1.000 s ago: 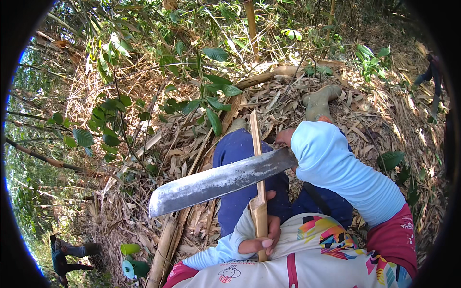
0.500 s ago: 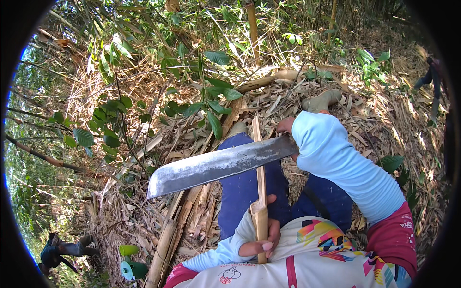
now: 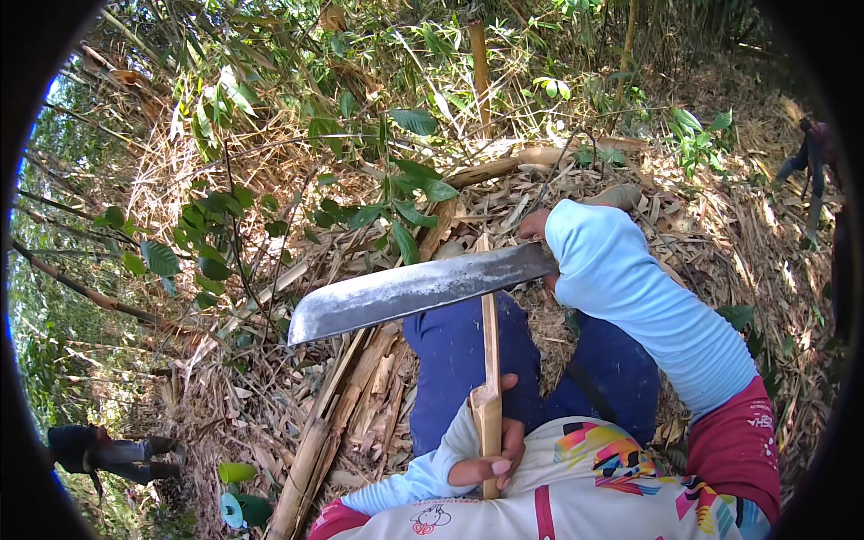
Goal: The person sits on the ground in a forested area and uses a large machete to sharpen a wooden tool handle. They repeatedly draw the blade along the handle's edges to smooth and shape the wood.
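Observation:
My right hand (image 3: 536,227) grips a machete (image 3: 405,288) at its right end; the handle is mostly hidden by the hand and sleeve. The broad, worn grey blade points left and lies across a split bamboo piece (image 3: 490,351). My left hand (image 3: 504,454) is wrapped round the bamboo's thicker lower part, close to my body. From a step cut above that hand, the bamboo narrows into a slim strip running away from me. Its far tip shows just beyond the blade, which covers part of the strip. Whether blade and strip touch, I cannot tell.
Bamboo lengths (image 3: 310,454) and splinters lie left of my blue-trousered legs (image 3: 454,360). A leafy sapling (image 3: 409,202) stands ahead. Two green containers (image 3: 243,508) sit at the lower left. One person (image 3: 108,454) is at the left, another (image 3: 810,162) at the far right.
My right hand and the machete have shifted a little, the blade's tip moving away from me and rightward. My left hand keeps its hold. The person at the left has changed posture.

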`<state>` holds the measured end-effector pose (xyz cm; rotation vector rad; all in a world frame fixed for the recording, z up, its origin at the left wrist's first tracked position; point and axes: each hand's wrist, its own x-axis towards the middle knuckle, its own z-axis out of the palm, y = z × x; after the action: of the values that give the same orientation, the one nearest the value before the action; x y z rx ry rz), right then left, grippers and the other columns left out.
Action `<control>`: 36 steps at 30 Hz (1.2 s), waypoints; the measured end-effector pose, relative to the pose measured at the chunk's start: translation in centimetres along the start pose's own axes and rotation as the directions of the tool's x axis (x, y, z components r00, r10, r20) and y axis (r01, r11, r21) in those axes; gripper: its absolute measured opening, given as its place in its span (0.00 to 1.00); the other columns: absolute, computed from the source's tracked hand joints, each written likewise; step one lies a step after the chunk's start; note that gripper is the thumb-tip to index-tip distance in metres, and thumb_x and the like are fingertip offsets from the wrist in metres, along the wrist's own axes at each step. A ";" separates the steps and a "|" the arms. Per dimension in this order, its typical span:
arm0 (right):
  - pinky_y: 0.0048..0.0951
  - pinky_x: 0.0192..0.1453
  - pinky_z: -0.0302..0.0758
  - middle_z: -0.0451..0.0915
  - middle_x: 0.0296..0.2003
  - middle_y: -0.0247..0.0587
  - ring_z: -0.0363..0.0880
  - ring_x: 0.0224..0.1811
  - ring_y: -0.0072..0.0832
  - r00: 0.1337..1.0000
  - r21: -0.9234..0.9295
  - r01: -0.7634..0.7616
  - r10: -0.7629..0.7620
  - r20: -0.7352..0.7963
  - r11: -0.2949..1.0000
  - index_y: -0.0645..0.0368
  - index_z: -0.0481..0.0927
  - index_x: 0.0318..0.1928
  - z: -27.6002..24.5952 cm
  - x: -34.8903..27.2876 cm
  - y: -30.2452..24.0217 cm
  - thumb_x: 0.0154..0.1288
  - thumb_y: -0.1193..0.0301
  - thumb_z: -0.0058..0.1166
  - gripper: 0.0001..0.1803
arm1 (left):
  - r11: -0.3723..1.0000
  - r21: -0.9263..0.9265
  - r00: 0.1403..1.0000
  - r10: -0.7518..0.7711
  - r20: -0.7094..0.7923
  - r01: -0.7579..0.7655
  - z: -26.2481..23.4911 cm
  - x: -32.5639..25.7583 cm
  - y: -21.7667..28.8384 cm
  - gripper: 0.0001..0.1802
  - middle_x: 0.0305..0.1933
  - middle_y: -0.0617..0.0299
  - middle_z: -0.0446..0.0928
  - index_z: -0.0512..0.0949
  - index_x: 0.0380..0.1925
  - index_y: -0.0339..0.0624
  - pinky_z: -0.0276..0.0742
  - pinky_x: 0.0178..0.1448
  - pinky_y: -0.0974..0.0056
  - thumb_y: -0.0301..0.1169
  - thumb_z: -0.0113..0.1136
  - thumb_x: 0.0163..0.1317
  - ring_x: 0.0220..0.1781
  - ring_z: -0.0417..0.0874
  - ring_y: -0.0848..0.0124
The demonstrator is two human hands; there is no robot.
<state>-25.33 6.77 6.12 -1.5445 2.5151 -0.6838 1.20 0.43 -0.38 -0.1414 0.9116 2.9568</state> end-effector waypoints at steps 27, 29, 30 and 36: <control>0.29 0.25 0.70 0.75 0.22 0.35 0.73 0.19 0.23 0.690 0.558 -0.692 0.648 0.323 0.458 0.60 0.63 0.62 11.6 -18.4 12.0 0.52 0.74 0.66 0.37 | 0.988 0.155 0.997 -0.011 -0.078 0.023 0.7 0.5 0.7 0.47 0.45 0.49 0.73 0.40 0.69 0.52 0.83 0.46 0.58 0.23 0.61 0.60 0.38 0.84 0.61; 0.29 0.25 0.71 0.75 0.22 0.35 0.73 0.19 0.24 0.663 0.607 -0.704 0.649 0.373 0.370 0.59 0.62 0.63 12.4 -20.2 12.4 0.51 0.75 0.66 0.38 | 0.984 0.179 0.993 0.034 -0.114 -0.013 1.2 0.4 0.7 0.42 0.51 0.49 0.70 0.42 0.66 0.46 0.84 0.47 0.59 0.22 0.60 0.61 0.41 0.84 0.61; 0.29 0.25 0.71 0.75 0.22 0.35 0.73 0.19 0.24 0.658 0.559 -0.724 0.649 0.383 0.404 0.59 0.62 0.63 12.5 -20.3 12.2 0.51 0.75 0.67 0.38 | 0.977 0.209 0.986 0.067 -0.150 -0.035 1.6 0.5 0.8 0.42 0.50 0.49 0.71 0.42 0.65 0.46 0.84 0.47 0.59 0.22 0.60 0.61 0.41 0.84 0.61; 0.28 0.27 0.73 0.75 0.20 0.34 0.75 0.18 0.24 0.655 0.298 -0.752 0.617 0.437 0.588 0.58 0.64 0.63 12.3 -18.5 9.8 0.52 0.74 0.67 0.38 | 0.836 0.518 0.905 0.347 -0.248 -0.178 3.2 1.0 2.0 0.44 0.48 0.52 0.71 0.45 0.68 0.44 0.82 0.47 0.63 0.23 0.63 0.59 0.42 0.82 0.67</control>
<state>-20.60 22.68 -11.59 -0.3696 2.2153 -0.7571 -0.16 0.59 3.33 -0.5482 1.8321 2.8627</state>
